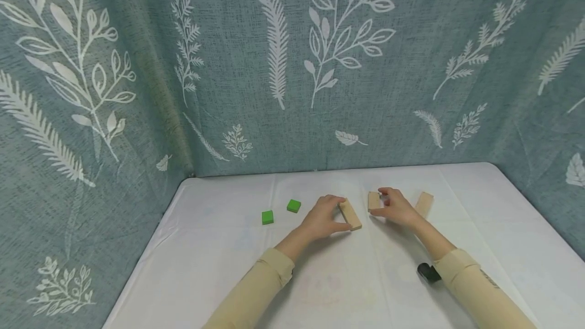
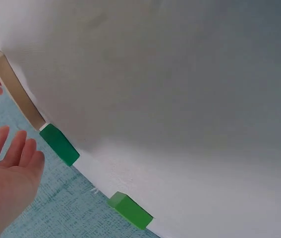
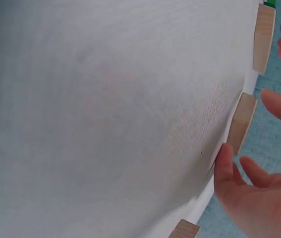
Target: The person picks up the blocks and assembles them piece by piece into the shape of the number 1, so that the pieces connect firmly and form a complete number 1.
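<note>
My left hand (image 1: 322, 217) reaches round a long wooden block (image 1: 351, 215) on the white table, fingertips near its far end and thumb at its near end. A slim gap shows between these fingers (image 2: 19, 148) and the block in the left wrist view. To the right, my right hand (image 1: 395, 207) spans a shorter wooden block (image 1: 374, 201), finger and thumb spread at its two ends. In the right wrist view, this block (image 3: 242, 124) lies between the spread digits, with a gap at the upper fingertip. Two green blocks (image 1: 267, 217) lie left of my left hand.
A third wooden block (image 1: 425, 203) lies beyond my right wrist, partly hidden by it. A small black object (image 1: 428, 272) shows beside the right sleeve. Patterned blue-green cloth (image 1: 292, 136) hangs along the table's back edge and both sides.
</note>
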Available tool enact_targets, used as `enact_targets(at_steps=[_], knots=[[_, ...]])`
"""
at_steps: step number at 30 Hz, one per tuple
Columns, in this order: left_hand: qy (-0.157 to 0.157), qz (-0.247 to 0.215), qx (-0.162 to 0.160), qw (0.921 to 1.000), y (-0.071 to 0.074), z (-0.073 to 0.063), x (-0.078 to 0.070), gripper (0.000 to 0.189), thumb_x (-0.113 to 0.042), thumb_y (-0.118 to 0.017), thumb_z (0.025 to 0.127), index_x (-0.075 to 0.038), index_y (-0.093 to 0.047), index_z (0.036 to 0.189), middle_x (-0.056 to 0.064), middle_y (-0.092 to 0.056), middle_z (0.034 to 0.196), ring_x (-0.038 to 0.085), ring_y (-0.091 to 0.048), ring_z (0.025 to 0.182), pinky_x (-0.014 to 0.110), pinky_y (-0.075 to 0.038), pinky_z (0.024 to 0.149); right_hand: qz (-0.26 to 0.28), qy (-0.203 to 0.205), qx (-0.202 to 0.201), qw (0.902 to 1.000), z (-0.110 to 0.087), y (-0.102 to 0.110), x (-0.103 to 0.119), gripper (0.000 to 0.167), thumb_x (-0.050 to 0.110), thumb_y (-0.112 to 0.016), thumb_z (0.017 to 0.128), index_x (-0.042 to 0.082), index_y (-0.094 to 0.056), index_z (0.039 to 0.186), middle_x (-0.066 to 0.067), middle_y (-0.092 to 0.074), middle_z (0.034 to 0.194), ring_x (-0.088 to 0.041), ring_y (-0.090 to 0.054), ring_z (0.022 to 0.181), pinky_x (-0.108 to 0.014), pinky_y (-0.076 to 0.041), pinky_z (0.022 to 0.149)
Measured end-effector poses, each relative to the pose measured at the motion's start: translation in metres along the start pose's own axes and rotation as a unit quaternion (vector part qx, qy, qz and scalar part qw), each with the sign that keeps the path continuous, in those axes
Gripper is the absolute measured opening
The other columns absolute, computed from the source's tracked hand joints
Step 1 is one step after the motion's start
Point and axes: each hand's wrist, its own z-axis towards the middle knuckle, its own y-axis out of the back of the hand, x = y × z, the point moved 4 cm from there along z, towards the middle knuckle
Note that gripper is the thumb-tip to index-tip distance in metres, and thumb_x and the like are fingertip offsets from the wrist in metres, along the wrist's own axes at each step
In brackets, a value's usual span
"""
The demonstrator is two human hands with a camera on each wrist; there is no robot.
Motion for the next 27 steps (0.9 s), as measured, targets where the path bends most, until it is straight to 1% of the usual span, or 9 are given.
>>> enact_targets(at_steps=[4, 10, 17, 22, 27], knots=[[0.009, 0.027, 0.005, 0.9996, -0.0023, 0.0038, -0.0001, 0.073, -0.041, -0.08, 0.08, -0.007, -0.052, 0.138, 0.01, -0.052, 0.136, 0.026, -0.044, 0.129, 0.036, -0.039, 0.104, -0.002, 0.001, 0.003, 1.0, 0.0018, -0.0008, -0.0008, 0.076, 0.023, -0.071, 0.088, -0.012, -0.03, 0.142, -0.035, -0.035, 0.137, -0.047, -0.043, 0.12, -0.054, -0.044, 0.091], [0.014, 0.04, 0.005, 0.9991, -0.0043, 0.0074, 0.0019, 0.076, -0.043, -0.08, 0.079, -0.006, -0.051, 0.138, 0.011, -0.052, 0.135, 0.026, -0.046, 0.127, 0.036, -0.039, 0.105, 0.003, 0.006, 0.007, 1.0, 0.0018, -0.0016, 0.0001, 0.077, 0.022, -0.072, 0.088, -0.013, -0.03, 0.142, -0.035, -0.034, 0.138, -0.048, -0.043, 0.121, -0.054, -0.043, 0.092], [0.011, 0.058, 0.003, 0.9982, -0.0062, 0.0102, 0.0034, 0.078, -0.047, -0.079, 0.078, -0.004, -0.052, 0.137, 0.012, -0.052, 0.134, 0.028, -0.047, 0.126, 0.036, -0.038, 0.106, 0.002, 0.016, 0.009, 0.9998, 0.0019, -0.002, 0.0011, 0.077, 0.021, -0.072, 0.088, -0.015, -0.03, 0.141, -0.036, -0.035, 0.137, -0.049, -0.043, 0.12, -0.054, -0.043, 0.092], [0.013, 0.069, 0.006, 0.9975, -0.007, 0.0112, 0.0047, 0.077, -0.05, -0.077, 0.079, -0.005, -0.052, 0.137, 0.012, -0.053, 0.135, 0.028, -0.046, 0.127, 0.036, -0.037, 0.106, -0.002, 0.018, 0.006, 0.9998, 0.0027, -0.001, 0.0002, 0.076, 0.021, -0.072, 0.088, -0.015, -0.031, 0.141, -0.036, -0.036, 0.137, -0.048, -0.043, 0.119, -0.053, -0.044, 0.092], [0.005, 0.077, 0.005, 0.997, -0.0064, 0.0099, 0.0037, 0.075, -0.051, -0.076, 0.08, -0.006, -0.054, 0.136, 0.012, -0.054, 0.134, 0.029, -0.045, 0.127, 0.037, -0.037, 0.106, -0.005, 0.021, 0.008, 0.9997, 0.0037, -0.0002, -0.0018, 0.074, 0.019, -0.071, 0.088, -0.014, -0.031, 0.14, -0.035, -0.038, 0.137, -0.049, -0.043, 0.121, -0.054, -0.043, 0.093]])
